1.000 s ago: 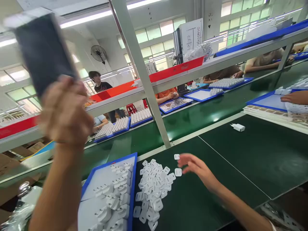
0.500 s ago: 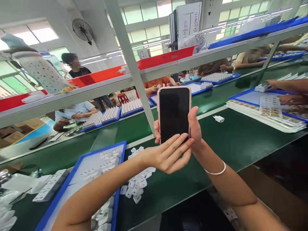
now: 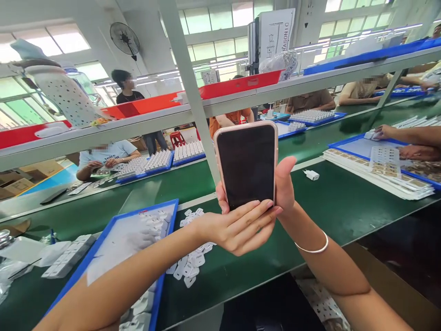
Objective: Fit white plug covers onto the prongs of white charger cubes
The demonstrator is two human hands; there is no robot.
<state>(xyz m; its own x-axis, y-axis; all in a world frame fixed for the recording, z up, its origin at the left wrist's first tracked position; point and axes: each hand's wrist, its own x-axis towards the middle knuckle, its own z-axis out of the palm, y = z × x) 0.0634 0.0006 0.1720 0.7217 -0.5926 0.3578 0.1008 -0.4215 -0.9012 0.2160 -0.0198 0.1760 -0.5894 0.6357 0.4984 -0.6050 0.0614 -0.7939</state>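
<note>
A smartphone (image 3: pixel 247 165) with a dark screen and a pale pink edge is held upright, slightly tilted, above the green bench. My right hand (image 3: pixel 285 188) grips it from behind, with its thumb raised at the right edge and fingertips showing at the left. Pressed together across the phone's lower edge are the fingers of my left hand (image 3: pixel 246 227), whose thumb is hidden. A white bracelet (image 3: pixel 315 246) circles my right forearm. Below my left arm lie small white plastic pieces (image 3: pixel 189 266) in a loose heap.
A blue-rimmed tray (image 3: pixel 172 216) with white parts lies under my left arm. A white plug charger (image 3: pixel 311 174) rests on the green bench (image 3: pixel 330 211). At right, a co-worker's hands (image 3: pixel 386 132) work over another tray. A slanted post (image 3: pixel 193 92) and shelf stand ahead.
The smartphone now appears larger and tilted differently, its top farther left. Both hands remain on it. The co-worker seated at left has moved their hands.
</note>
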